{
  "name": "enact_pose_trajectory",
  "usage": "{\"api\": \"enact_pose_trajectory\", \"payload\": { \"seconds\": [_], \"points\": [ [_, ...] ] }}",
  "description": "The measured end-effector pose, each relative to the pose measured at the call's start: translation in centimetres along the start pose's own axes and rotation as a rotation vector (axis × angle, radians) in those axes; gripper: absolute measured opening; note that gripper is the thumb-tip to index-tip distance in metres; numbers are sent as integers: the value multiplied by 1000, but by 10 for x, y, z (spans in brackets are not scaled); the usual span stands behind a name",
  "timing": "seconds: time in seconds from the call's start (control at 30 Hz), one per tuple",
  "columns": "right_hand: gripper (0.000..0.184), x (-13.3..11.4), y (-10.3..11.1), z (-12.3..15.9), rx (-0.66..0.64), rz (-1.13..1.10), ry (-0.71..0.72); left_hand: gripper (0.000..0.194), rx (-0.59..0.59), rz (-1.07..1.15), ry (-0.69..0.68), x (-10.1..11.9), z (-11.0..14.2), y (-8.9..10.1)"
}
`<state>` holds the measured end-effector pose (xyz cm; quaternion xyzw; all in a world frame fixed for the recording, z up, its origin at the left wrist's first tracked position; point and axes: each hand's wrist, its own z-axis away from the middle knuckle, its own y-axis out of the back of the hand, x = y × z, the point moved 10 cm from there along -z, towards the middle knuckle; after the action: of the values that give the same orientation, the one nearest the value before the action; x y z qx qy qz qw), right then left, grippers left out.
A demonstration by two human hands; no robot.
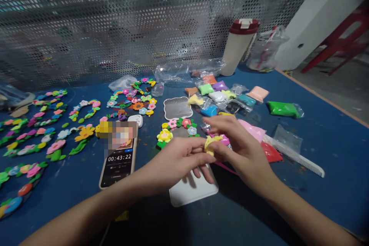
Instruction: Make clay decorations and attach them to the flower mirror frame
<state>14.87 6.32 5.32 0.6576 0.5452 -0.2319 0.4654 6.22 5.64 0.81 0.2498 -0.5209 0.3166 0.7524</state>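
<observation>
A small crumpled piece of pale yellow modelling clay (pixel 210 145) is pinched between my two hands at the middle of the view. My left hand (pixel 184 157) grips its left side with thumb and forefinger, the other fingers hanging below. From the right, thumb and fingers of my right hand (pixel 242 142) close on the same piece. Just behind my left hand lies a frame ringed with clay flowers (pixel 165 136), partly covered by the hand. Under the hands is a white rounded board (pixel 193 196). A white scalloped mirror-like frame (pixel 178 108) lies farther back.
Colourful clay packets (pixel 219 96) crowd the back right, beside a tumbler (pixel 238 48). A white comb (pixel 305 163) and green packet (pixel 284 108) lie right. A phone (pixel 118 169) showing a timer and several flower-decorated frames (pixel 83 109) are left. Perforated metal (pixel 115 19) borders the back.
</observation>
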Motion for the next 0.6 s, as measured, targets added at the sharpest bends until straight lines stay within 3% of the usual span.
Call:
{"api": "enact_pose_trajectory", "payload": {
  "seconds": [0.07, 0.13, 0.33, 0.43, 0.5, 0.6],
  "points": [
    [21, 0, -8, 1, -51, -33, -39, 20, 15, -20, 0, 0, -1, 1],
    [19, 3, -7, 2, -13, -15, -95, 21, 50, -42, -7, 1, -2, 4],
    [15, 22, 33, 7, 318, 45, -250, 25, 65, -1, -13, 0, -4, 8],
    [17, 18, 50, 8, 443, 5, -161, 24, 98, 35, -10, -3, -5, 14],
    [26, 8, 42, 4, 359, -14, -37, 26, 92, 87, -42, -1, -5, 16],
    [40, -3, 16, 2, 129, 9, 55, 25, 11, 145, -70, 3, -4, 7]
  ]
}}
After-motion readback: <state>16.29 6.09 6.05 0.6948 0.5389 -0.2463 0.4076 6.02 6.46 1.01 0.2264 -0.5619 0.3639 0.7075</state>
